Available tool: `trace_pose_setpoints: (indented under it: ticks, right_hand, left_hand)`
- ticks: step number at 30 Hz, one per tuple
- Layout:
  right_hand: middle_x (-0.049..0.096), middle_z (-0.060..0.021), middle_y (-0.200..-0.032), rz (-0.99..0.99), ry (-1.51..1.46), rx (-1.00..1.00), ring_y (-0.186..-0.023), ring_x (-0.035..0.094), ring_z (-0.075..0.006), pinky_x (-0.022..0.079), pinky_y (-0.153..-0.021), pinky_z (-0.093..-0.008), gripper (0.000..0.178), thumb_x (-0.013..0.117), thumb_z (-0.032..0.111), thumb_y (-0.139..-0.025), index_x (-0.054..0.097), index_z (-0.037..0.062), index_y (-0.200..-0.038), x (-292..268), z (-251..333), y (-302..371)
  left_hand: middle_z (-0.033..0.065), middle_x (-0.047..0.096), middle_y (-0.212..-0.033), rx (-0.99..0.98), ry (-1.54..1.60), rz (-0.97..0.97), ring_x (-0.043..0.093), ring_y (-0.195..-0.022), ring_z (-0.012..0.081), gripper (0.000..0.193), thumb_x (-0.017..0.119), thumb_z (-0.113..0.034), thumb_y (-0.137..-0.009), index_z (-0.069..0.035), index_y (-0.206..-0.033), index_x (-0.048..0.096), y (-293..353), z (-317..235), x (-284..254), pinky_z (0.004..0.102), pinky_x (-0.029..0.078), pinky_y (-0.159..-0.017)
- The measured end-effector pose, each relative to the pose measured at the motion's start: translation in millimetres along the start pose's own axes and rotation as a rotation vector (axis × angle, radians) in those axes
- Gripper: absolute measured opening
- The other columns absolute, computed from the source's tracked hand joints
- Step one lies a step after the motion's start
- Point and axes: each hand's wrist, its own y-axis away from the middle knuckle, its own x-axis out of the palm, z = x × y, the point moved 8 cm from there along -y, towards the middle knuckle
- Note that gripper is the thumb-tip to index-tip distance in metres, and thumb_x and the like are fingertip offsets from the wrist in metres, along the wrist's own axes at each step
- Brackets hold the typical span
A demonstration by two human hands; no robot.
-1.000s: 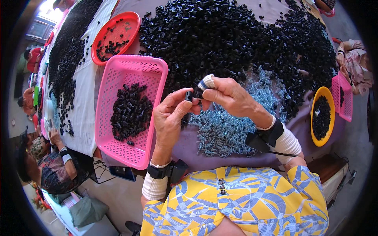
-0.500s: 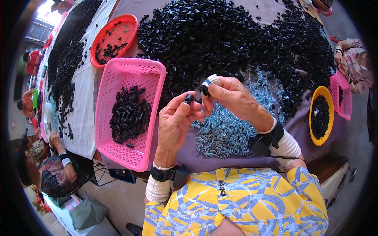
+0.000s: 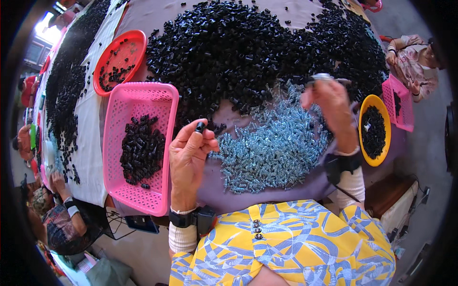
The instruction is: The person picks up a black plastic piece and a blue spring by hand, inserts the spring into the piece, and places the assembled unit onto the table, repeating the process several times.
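My left hand [image 3: 189, 151] pinches a small black plastic tube [image 3: 200, 127] between thumb and forefinger, close to the right side of the pink basket [image 3: 138, 196]. My right hand [image 3: 336, 108] is smeared by motion over the right part of a pile of small bluish metal springs [image 3: 262, 162]; white wrapping shows at a finger, but whether it holds anything is not clear. Beyond both hands spreads a large heap of small black plastic parts [image 3: 214, 62]. More such parts [image 3: 142, 148] lie inside the basket.
A red plate [image 3: 125, 53] with scattered black parts stands behind the basket. At right are a yellow bowl [image 3: 387, 131] of black parts and another pink basket [image 3: 405, 117]. Co-workers [image 3: 71, 217] sit at the left, and one person [image 3: 412, 66] at the far right.
My hands were close together and have come apart. The right hand has moved right, while the left keeps its black tube. The view has shifted slightly.
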Motion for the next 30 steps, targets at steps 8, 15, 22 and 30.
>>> trace_pose_setpoints:
  ticks: [8, 15, 22, 30]
  right_hand:
    - [0.062, -0.0207, -0.081, -0.623, 1.515, 0.135, -0.075, 0.059, -0.0388, 0.045, -0.067, -0.0420, 0.031, 0.049, 0.031, -0.089, 0.055, 0.0003, -0.092, -293, 1, 115]
    - [0.062, -0.0231, -0.091, -0.681, 1.390, 0.216, -0.088, 0.059, -0.0405, 0.045, -0.075, -0.0424, 0.029, 0.053, 0.027, -0.087, 0.058, -0.0008, -0.096, -238, 20, 115]
    - [0.064, -0.0165, -0.092, 0.191, 0.900, -0.319, -0.082, 0.064, -0.0312, 0.051, -0.070, -0.0341, 0.022, 0.064, 0.011, -0.077, 0.064, 0.0026, -0.097, 34, 10, 10]
    - [0.060, -0.0099, -0.072, 0.537, 1.294, -0.629, -0.070, 0.063, -0.0258, 0.049, -0.062, -0.0385, 0.003, 0.056, 0.007, -0.075, 0.057, 0.0050, -0.077, 174, -48, 4]
  left_hand:
    - [0.0142, 0.065, -0.093, 0.089, 0.024, -0.011, 0.064, -0.076, 0.0177, 0.027, 0.056, -0.009, -0.089, 0.002, -0.114, 0.055, -3, -19, -14, 0.0313, 0.055, -0.070]
    - [0.0147, 0.064, -0.095, 0.091, -0.027, -0.003, 0.065, -0.075, 0.0185, 0.014, 0.061, 0.000, -0.083, -0.001, -0.097, 0.056, -5, -19, -7, 0.0318, 0.056, -0.068]
    - [0.0105, 0.062, -0.090, 0.123, -0.074, 0.016, 0.063, -0.073, 0.0162, 0.020, 0.062, 0.005, -0.079, -0.006, -0.093, 0.054, -1, -20, -7, 0.0310, 0.054, -0.066]
    - [0.0091, 0.063, -0.084, 0.149, -0.090, -0.052, 0.063, -0.069, 0.0154, 0.023, 0.065, 0.005, -0.077, -0.001, -0.097, 0.055, 1, -19, -10, 0.0270, 0.053, -0.065]
